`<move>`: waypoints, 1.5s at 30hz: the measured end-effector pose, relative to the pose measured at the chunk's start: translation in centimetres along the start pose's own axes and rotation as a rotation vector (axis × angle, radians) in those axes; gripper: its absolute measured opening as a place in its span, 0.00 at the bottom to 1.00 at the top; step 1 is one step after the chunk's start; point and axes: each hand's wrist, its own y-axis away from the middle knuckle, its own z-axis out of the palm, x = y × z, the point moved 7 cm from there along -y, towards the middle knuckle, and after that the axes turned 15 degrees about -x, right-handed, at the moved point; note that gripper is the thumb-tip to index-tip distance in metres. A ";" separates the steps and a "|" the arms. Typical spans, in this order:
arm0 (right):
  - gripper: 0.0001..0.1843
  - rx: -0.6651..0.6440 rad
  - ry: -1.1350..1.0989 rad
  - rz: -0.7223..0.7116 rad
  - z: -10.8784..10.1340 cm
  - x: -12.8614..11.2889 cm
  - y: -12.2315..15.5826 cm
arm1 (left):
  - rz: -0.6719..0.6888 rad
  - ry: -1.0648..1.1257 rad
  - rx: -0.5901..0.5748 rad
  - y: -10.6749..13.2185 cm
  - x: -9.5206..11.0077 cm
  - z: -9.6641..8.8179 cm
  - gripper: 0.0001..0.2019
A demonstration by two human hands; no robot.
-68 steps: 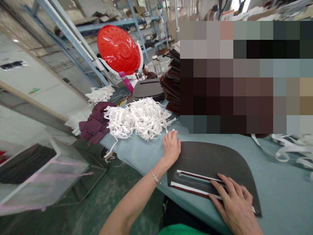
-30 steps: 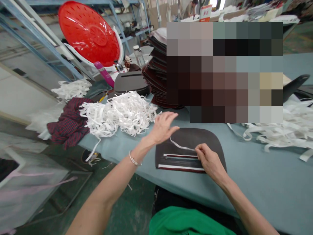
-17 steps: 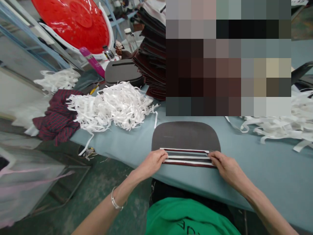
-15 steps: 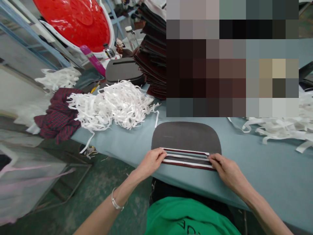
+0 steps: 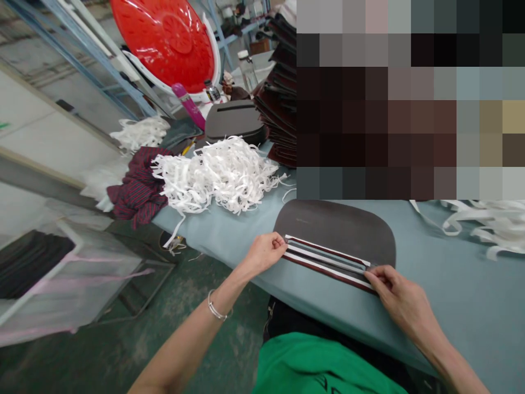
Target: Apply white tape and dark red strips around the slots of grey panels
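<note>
A dark grey panel with rounded corners lies flat on the cloth-covered table. Along its near side runs a long slot edged in maroon and white. A thin white strip stretches lengthwise over this slot. My left hand pinches at the strip's left end, thumb against fingers, beside the panel's left edge. At the other end, my right hand is closed in a pinch on the strip, over the panel's near right part. The fingers partly cover both strip ends.
A heap of white strips lies behind to the left, beside a striped maroon cloth. Farther back are a grey case and a stack of dark pieces. More white strips lie right. Blurred blocks cover the upper right.
The view has swung left, so everything sits farther right. The panel and strip now slant more, right end nearer me. Both hands keep their pinch at the strip's ends.
</note>
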 end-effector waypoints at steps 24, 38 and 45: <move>0.18 0.002 0.075 0.074 0.1 0.0 0.1 | -0.191 -0.037 0.052 -0.5 -1.8 0.5 0.07; 0.13 0.022 0.066 0.056 -0.2 -0.6 0.3 | 0.102 -0.584 0.313 2.5 3.3 2.3 0.09; 0.10 0.025 -0.060 0.115 -0.5 -0.7 0.5 | 0.184 -0.770 0.167 4.1 4.8 3.8 0.20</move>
